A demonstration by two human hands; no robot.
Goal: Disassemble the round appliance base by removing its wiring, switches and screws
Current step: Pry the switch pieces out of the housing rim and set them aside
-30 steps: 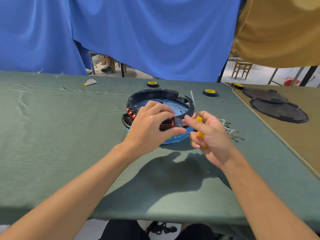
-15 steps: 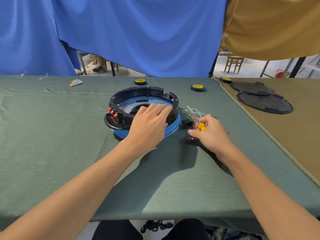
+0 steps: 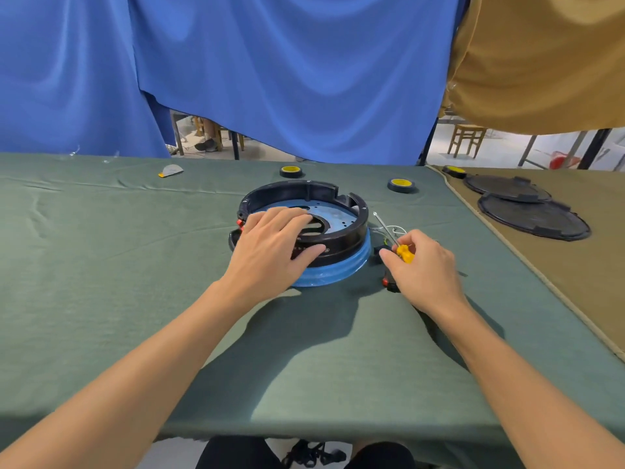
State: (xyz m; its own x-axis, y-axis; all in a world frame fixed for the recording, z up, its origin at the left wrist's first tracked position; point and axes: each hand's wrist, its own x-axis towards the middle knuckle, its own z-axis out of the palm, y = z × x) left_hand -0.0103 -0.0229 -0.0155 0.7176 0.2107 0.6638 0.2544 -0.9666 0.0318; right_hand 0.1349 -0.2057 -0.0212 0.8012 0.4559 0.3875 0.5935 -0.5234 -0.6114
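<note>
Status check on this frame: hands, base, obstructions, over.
Left hand flat on base near rim. Right hand grips yellow screwdriver, shaft pointing away. Loose wires and black switch lie right of base.

**Base mid-worktop, loose parts to its right**

The round base point(image 3: 341, 231) sits at the middle of the worktop point(image 3: 101, 265). The left hand point(image 3: 274, 252) rests on its near-left rim. Just right of the base, the right hand point(image 3: 422, 265) holds a screwdriver point(image 3: 403, 252), with wires point(image 3: 394, 229) behind it. Behind the base lie 2 rolls: the left tape roll point(image 3: 291, 171) and the right tape roll point(image 3: 401, 185). Far right, 2 covers lie one behind the other: the near cover point(image 3: 534, 216) and the far cover point(image 3: 507, 188).
</note>
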